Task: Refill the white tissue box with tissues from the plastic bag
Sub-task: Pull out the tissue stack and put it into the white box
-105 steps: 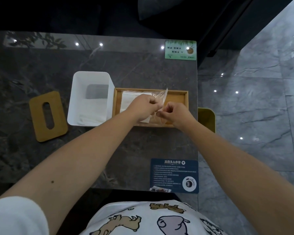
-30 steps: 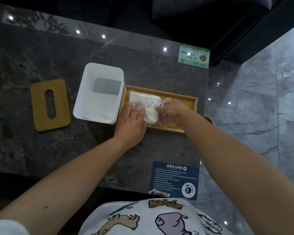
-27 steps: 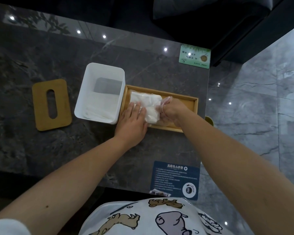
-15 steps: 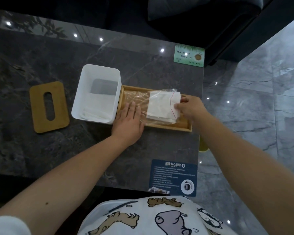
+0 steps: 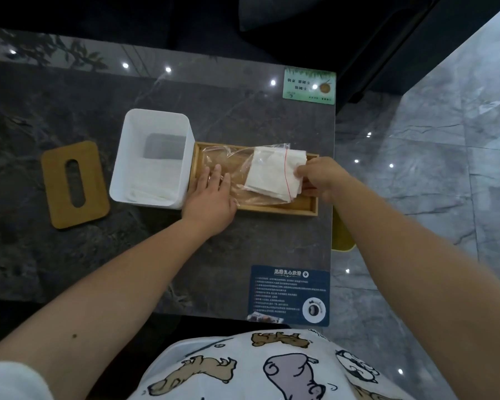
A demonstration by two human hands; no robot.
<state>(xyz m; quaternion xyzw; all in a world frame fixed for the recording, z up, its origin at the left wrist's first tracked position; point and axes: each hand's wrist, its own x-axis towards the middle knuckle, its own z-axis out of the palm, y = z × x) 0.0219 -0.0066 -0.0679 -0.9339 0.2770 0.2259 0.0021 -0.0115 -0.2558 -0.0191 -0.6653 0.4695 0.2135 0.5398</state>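
**Fingers pin crinkled bag, pinch soft tissues**

Fingers (image 5: 216, 174) of the left hand (image 5: 210, 199) lie flat and spread on one clear plastic bag (image 5: 231, 166) in the wooden tray (image 5: 274, 208). The right hand (image 5: 319, 177) is pinched on one white tissue stack (image 5: 272, 171), beside one rectangular white tissue box (image 5: 153, 157).

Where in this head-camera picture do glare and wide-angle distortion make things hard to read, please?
Head view: ceiling-light reflections dot the glossy table and floor; one sits on the green card. The clear plastic bag shows mostly by its sheen, and the table edges bow from lens distortion. The tissues stay legible.
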